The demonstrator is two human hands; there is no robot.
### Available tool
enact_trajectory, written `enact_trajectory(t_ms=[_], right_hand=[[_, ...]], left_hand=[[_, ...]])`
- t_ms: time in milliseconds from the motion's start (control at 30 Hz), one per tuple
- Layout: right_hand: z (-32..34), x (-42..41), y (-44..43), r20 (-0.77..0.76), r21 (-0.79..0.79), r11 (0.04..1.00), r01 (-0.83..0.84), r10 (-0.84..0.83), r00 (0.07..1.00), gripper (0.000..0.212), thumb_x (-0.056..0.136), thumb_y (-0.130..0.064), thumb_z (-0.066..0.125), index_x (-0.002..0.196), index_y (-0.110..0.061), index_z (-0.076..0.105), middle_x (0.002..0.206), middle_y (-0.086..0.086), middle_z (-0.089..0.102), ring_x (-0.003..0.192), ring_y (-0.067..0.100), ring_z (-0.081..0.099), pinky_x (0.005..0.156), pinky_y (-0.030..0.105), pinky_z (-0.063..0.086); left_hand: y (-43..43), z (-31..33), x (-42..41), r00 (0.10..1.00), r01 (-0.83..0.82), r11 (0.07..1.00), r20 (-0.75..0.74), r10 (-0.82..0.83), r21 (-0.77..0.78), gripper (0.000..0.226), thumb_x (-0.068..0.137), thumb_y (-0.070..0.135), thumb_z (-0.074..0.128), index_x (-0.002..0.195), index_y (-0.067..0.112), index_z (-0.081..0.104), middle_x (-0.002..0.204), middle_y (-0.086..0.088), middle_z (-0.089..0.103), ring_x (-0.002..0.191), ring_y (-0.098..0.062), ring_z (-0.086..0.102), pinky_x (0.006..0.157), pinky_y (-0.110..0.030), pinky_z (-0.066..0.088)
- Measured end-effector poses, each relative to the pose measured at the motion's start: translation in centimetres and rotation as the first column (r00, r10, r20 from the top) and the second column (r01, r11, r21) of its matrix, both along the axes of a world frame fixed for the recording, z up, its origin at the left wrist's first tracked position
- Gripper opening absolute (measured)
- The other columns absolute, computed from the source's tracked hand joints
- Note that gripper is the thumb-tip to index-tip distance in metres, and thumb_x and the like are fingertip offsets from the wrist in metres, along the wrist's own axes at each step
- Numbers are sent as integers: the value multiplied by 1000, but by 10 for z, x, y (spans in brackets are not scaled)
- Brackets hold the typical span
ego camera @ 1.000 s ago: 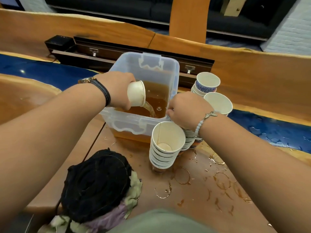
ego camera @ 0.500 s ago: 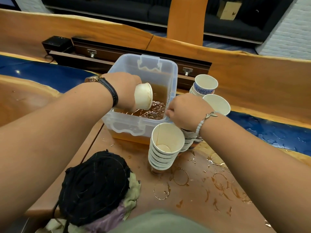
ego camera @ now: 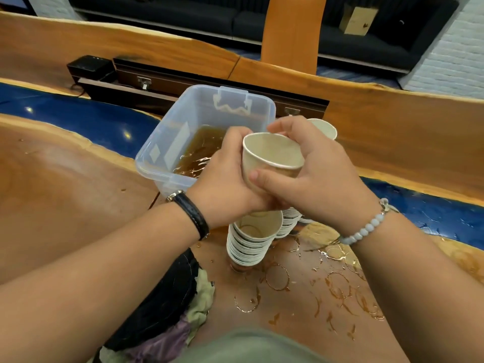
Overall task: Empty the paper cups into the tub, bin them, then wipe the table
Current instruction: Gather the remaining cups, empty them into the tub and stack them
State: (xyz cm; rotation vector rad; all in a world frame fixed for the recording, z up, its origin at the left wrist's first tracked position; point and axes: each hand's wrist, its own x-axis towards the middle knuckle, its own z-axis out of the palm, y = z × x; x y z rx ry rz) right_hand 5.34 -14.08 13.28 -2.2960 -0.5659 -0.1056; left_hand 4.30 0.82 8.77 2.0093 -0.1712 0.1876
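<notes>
Rags (ego camera: 162,297) lie on the desk (ego camera: 65,192). Behind them, the tub (ego camera: 204,113) holds brown liquid. The left hand (ego camera: 225,179) and right hand (ego camera: 322,174) both grip one upright cup (ego camera: 272,155) above a stack (ego camera: 248,242) beside the tub.

Clear plastic tub (ego camera: 167,142), brown liquid (ego camera: 201,150); white paper cup (ego camera: 272,155); orange wooden table (ego camera: 65,192), blue glossy strip (ego camera: 86,119), brown ring stains (ego camera: 246,310).

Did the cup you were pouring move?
Yes. The cup moved off the tub, back toward the person, and sits upright above the near cup stack, gripped by the left hand and right hand.
</notes>
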Motion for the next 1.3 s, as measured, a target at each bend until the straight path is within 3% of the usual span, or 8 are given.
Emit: enact_trajectory(t_ms=[200,267,400,633,767,967,1133,1300], right_hand=[[-28,-8,-5,64,-152,988,-39,49,997,67,70,-54,68,128,-29,48,121,-10,53,107,5,44,87,18,38],[-39,-12,-5,152,-267,963,-23,66,986,72,68,-64,54,130,-28,49,124,-9,53,113,12,43,93,33,35],[-60,-15,-6,297,-310,951,0,97,950,73,69,-70,47,124,-24,57,124,-8,57,116,13,37,89,39,28],[-92,-15,-18,409,-360,933,6,153,900,58,82,-67,40,108,-24,69,132,-6,55,127,25,35,92,54,28],[-101,-21,-26,434,-295,955,-7,140,890,63,87,-71,25,123,-29,55,142,-1,37,131,29,29,98,49,22],[-125,-36,-39,507,77,993,92,-119,854,48,74,-50,57,110,-19,49,113,5,43,106,25,42,87,42,36],[-137,-30,-46,499,148,976,157,-211,840,42,71,-28,58,108,-13,46,104,17,50,101,27,43,87,34,34],[-151,-25,-55,397,288,946,150,-261,880,41,70,-19,54,109,-12,44,108,3,39,99,25,43,82,38,41]], left_hand=[[14,-16,0,988,146,975,33,-154,167,77,38,50,75,104,44,36,109,11,45,99,-2,49,82,-20,45],[19,-22,-3,984,135,958,81,-160,255,78,39,53,69,109,43,36,110,11,39,105,-4,45,90,-25,43],[20,-43,-15,973,3,946,217,-77,323,95,42,64,70,125,35,35,121,15,26,119,-15,37,101,-46,41],[7,-97,-42,918,-251,946,361,165,206,101,47,66,76,127,22,35,125,2,29,118,-12,33,100,-25,37],[-6,-119,-55,943,-276,952,230,242,132,93,47,64,75,120,26,32,119,2,29,110,-21,42,90,-24,43],[-20,-130,-55,948,-229,969,-208,243,89,102,45,44,93,127,30,33,126,9,40,119,-7,41,102,-29,41],[-30,-129,-44,937,-188,980,-284,201,71,101,55,37,91,136,28,31,127,14,49,115,-5,48,90,-17,36],[-32,-132,-46,919,-268,963,-293,265,31,98,56,31,92,134,27,34,129,8,53,117,-11,52,90,-18,38]])
